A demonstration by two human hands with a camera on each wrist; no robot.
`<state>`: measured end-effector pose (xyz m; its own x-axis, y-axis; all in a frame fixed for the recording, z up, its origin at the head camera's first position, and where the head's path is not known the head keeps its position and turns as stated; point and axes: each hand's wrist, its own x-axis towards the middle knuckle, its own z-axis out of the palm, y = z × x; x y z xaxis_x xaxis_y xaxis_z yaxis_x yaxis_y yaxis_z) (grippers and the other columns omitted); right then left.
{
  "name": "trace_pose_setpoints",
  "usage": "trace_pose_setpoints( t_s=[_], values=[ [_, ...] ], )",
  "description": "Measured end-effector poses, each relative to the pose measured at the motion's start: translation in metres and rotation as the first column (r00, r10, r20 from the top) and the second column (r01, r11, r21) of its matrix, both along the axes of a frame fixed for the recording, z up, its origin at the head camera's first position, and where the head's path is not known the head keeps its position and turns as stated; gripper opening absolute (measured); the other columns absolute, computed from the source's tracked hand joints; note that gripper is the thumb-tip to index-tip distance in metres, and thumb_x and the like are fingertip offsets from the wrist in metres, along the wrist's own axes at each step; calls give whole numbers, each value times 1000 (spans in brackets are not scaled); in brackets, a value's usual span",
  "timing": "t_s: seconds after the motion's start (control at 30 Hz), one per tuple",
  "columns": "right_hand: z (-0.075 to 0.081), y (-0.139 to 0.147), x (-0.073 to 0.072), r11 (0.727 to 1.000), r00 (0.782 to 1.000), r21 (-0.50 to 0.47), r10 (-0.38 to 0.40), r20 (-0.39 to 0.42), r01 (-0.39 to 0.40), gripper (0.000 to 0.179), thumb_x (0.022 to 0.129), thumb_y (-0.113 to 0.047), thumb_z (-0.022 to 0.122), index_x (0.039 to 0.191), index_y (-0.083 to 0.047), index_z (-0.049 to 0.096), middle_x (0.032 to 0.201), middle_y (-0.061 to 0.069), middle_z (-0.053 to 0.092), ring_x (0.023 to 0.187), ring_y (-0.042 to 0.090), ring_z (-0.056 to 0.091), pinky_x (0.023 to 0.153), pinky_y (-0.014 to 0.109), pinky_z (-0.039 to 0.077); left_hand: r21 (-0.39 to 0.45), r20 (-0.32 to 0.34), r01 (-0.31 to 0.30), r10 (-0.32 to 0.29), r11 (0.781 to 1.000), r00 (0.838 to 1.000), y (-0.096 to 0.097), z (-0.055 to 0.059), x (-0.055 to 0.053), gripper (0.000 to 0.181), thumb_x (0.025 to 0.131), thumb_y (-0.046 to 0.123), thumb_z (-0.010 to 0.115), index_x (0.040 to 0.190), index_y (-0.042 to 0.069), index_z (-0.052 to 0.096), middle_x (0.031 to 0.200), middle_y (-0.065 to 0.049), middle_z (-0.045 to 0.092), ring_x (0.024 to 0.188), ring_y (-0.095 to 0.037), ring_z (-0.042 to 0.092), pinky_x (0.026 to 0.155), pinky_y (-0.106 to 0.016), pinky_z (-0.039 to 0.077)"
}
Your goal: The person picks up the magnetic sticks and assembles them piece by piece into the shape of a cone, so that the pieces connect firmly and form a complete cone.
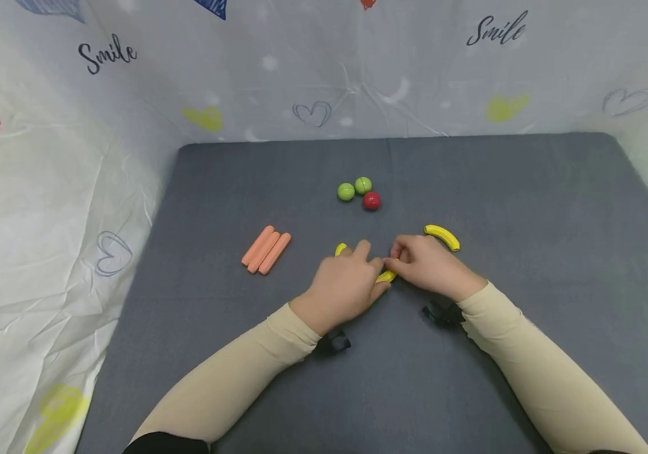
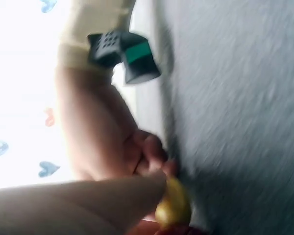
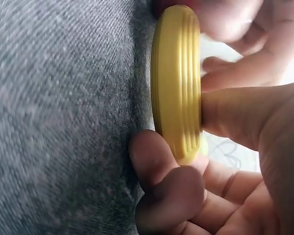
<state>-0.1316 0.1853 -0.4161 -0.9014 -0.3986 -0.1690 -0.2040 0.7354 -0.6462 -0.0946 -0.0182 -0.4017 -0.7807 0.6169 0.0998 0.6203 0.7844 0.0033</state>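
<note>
Just below centre, 1 banana [image 1: 386, 277] is clamped in the fingers of the left hand [image 1: 347, 287] and right hand [image 1: 436, 268], its long axis slanted from lower left to upper right; 3 sausages [image 1: 265, 250] are seen left.

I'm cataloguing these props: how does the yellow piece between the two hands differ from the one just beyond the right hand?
The inner piece is gripped by the right hand; the outer piece is ungripped. In the head view, fingers partly cover the inner piece, while the outer piece shows its curve. There, the inner piece slants up rightward; the outer piece slopes down rightward. Both are yellow.
</note>
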Motion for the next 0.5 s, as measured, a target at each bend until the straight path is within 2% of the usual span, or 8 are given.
trace_pose_setpoints(
  t_s=[0.17,0.3,0.4,0.5],
  values=[
    [0,-1,0,1000,1000,21,5,18,-6,21,102,-26,69,88,-12,65,66,0,56,56,15,51,58,32,43,-38,17,-17,18,999,1000,5,-5,6,28,101,47,69,101,21,79,88,1,62,67,-17,59,46,-31,49],
    [7,-1,-5,999,1000,31,4,7,-4,18,101,-27,70,94,-11,67,67,0,59,56,16,53,59,33,45,-25,8,-31,31,999,999,4,-8,8,27,101,46,69,93,21,79,83,2,63,68,-19,60,47,-33,49],
    [14,2,-16,999,1000,33,-10,-23,11,18,101,-27,70,101,-9,68,71,2,62,58,18,55,60,36,47,1,-13,-23,23,1000,1000,3,-11,7,27,100,45,70,93,21,79,82,2,62,67,-19,58,47,-33,49],
    [22,-1,-34,999,997,44,-24,-73,28,22,100,-27,71,109,-8,69,80,5,66,64,20,58,62,38,49,12,-23,-10,10,1000,1000,0,-10,7,26,100,45,71,96,21,80,82,1,63,67,-19,58,48,-33,50]
  ],
)
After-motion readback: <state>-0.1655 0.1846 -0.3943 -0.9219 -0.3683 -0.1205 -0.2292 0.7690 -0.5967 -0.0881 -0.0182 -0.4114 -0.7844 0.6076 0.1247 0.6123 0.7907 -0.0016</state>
